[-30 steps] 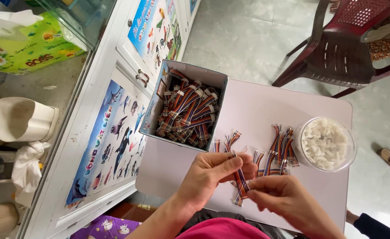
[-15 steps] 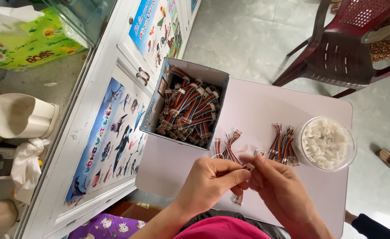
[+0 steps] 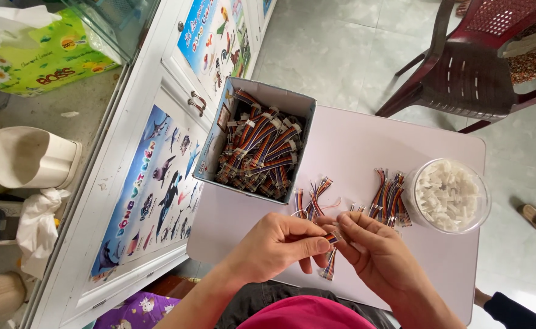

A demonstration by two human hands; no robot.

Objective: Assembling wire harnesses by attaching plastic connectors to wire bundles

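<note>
1. The left hand (image 3: 280,244) and the right hand (image 3: 374,256) meet low in the view, above the near edge of a pale pink square table (image 3: 365,152). Their fingertips are pressed close together.
2. Between them they pinch a short multicoloured ribbon cable with a small connector end (image 3: 330,253). The left thumb and forefinger grip its upper end, and the right fingers close on it from the other side. Its loose tail hangs down between the hands.
3. Just beyond the fingertips, a small loose bunch of similar striped cables (image 3: 311,198) lies on the table.
4. To the right of that, near the right hand, lies a second small pile of the same cables (image 3: 389,195).
5. Just beside that pile stands a round clear plastic tub filled with small white plastic connector housings (image 3: 449,195).
6. Further off, at the table's far left corner, sits an open grey cardboard box packed with bundled multicoloured cables (image 3: 259,146).
7. Left of the table runs a white cabinet with colourful animal posters on its doors (image 3: 158,176).
8. Beyond the table, on the tiled floor, stands a dark red plastic chair (image 3: 475,73).
</note>
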